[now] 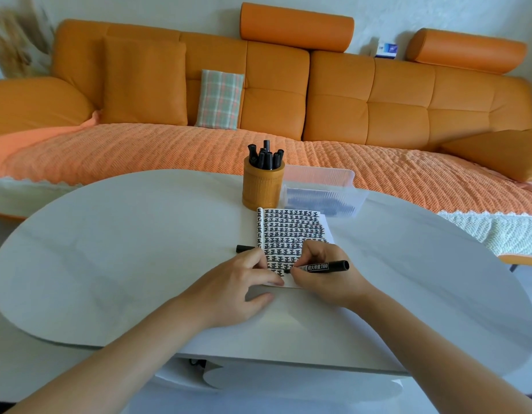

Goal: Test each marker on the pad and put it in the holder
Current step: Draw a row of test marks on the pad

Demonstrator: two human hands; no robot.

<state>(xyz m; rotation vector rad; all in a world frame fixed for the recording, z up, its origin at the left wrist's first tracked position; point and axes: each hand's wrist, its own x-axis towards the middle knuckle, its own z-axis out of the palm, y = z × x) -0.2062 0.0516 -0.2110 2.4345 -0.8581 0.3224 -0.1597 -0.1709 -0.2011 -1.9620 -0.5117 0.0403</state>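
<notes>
The marker lies nearly level across the right grip, pinched between thumb and curled fingers close to its nib, with the black rear end sticking out to the right past the knuckles. Its tip touches the pad at the lower edge of the rows of black marks, just beside the left grip. That grip lies flat with fingers straight, fingertips pressing the pad's near left corner and thumb resting on the counter. A short black piece (a cap, by its look) pokes out left of the pad behind the left fingers; whether they touch it cannot be told. The pad's near edge is hidden under both grips. Beyond the pad stands the holder, capped markers upright in it. Just right of it is a clear ribbed box, its dark contents blurred by the wall.
</notes>
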